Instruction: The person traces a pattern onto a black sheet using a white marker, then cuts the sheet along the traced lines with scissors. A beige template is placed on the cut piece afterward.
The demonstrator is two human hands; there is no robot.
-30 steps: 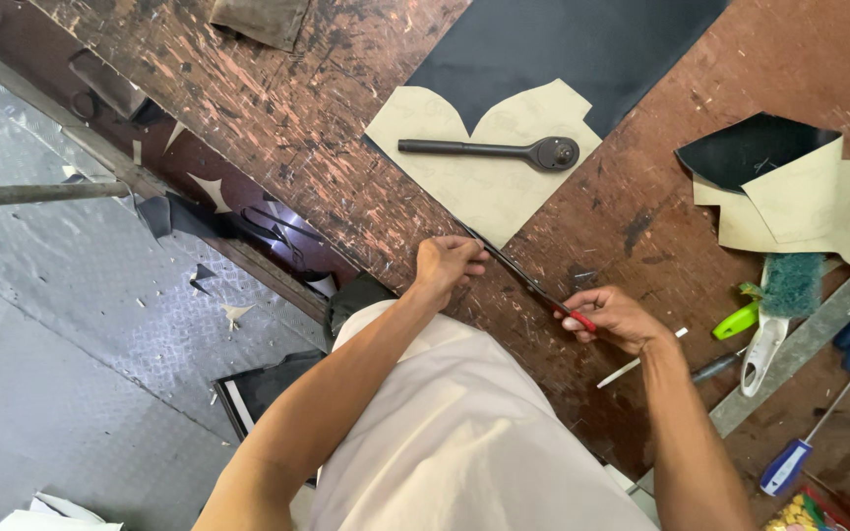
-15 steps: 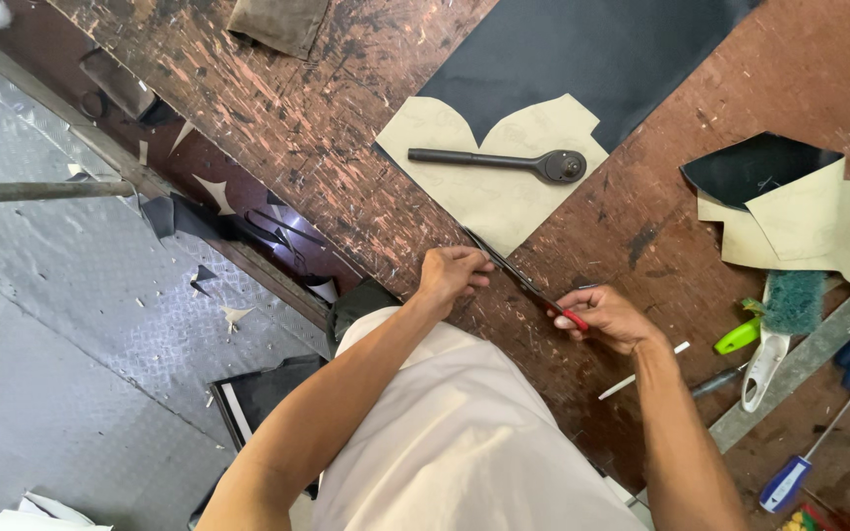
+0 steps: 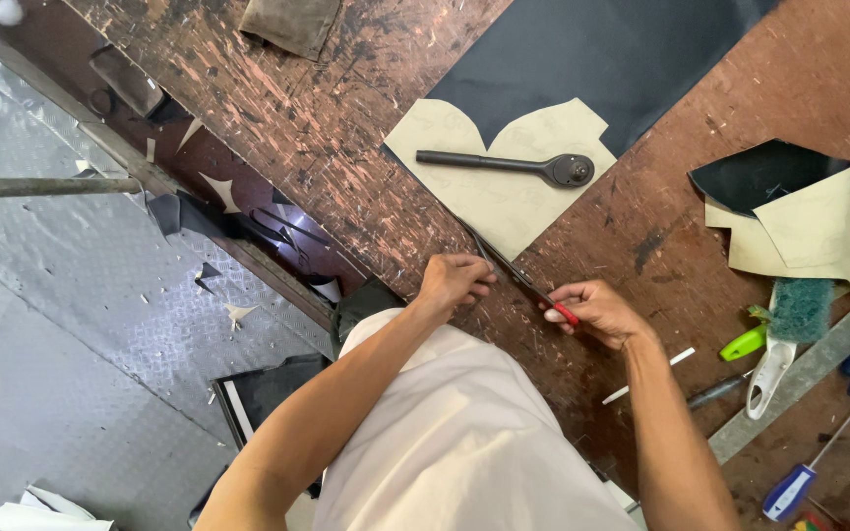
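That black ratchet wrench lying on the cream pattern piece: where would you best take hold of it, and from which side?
Probably by the long straight handle, near its free end. The ratchet wrench lies flat on the cream pattern piece, its round head to the right. Coming from above, a grip across the slim handle looks easiest, since nothing lies close on either side. The head is wider and seems harder to close on.

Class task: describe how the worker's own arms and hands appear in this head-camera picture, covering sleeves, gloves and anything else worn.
Both arms are bare along their whole visible length, with no sleeves showing. The left hand and right hand wear no gloves, and no watch, bracelet or ring can be made out. A plain, pale cream garment covers the body between the arms.
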